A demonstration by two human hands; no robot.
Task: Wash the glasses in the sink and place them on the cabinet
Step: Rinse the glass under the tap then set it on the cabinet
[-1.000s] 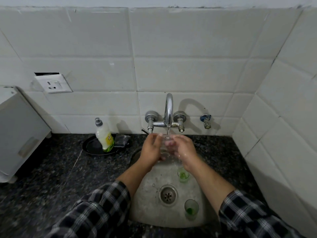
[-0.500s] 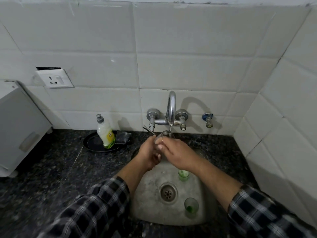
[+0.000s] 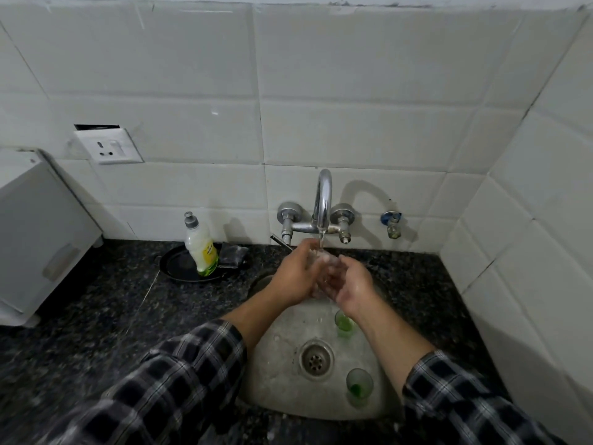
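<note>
- Two hands grip one clear glass point(image 3: 322, 264) right under the tap point(image 3: 324, 200) spout, with water running onto it. Left hand point(image 3: 296, 276) is curled round one side, right hand point(image 3: 351, 285) cups the other. Water blurs the glass outline.
- Sink point(image 3: 276, 374) below the tap: second glass point(image 3: 345, 322) upright, partly covered by the right wrist, green inside. Third glass point(image 3: 359, 385) upright, farther from the tap, beside the drain point(image 3: 316, 358), green at the bottom.
- Left of the tap: soap bottle point(image 3: 200, 248) standing in a black pan point(image 3: 179, 268), dark scrub pad point(image 3: 232, 252) at its rim.
- Right of the tap: blue-handled valve point(image 3: 391, 223) on the wall.
</note>
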